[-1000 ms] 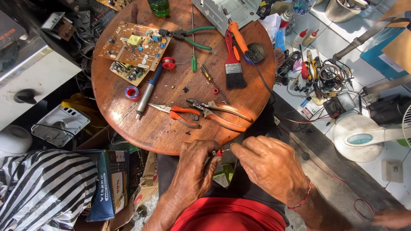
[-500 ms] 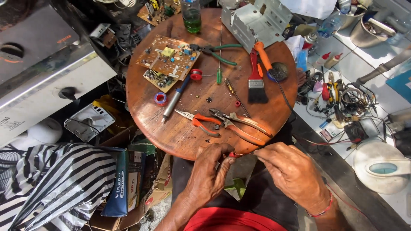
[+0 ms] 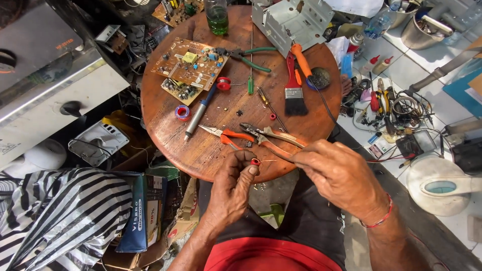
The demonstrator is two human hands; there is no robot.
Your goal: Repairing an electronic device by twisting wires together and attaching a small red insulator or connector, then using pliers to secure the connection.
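My left hand [image 3: 233, 183] pinches a small red part [image 3: 255, 162] with a thin wire end sticking out of it, just over the near edge of the round wooden table [image 3: 211, 145]. My right hand [image 3: 339, 175] grips the thin wire [image 3: 273, 160] to the right of that part, fingers closed on it. Orange-handled needle-nose pliers [image 3: 226, 134] and wire cutters [image 3: 271, 136] lie on the table just beyond both hands. A brown circuit board [image 3: 191, 68] lies at the table's far left.
On the table: a soldering iron [image 3: 200, 111], red tape rolls [image 3: 182, 112], a paintbrush [image 3: 294, 93], green pliers [image 3: 251, 56], a green glass [image 3: 217, 17], a metal chassis [image 3: 291, 20]. Tools and cables clutter the floor right [image 3: 386, 105]. A striped bag [image 3: 55, 216] sits lower left.
The view has shifted, so the table sits further right and higher. Both hands stay together at the table's near edge, still working the red part and wire.
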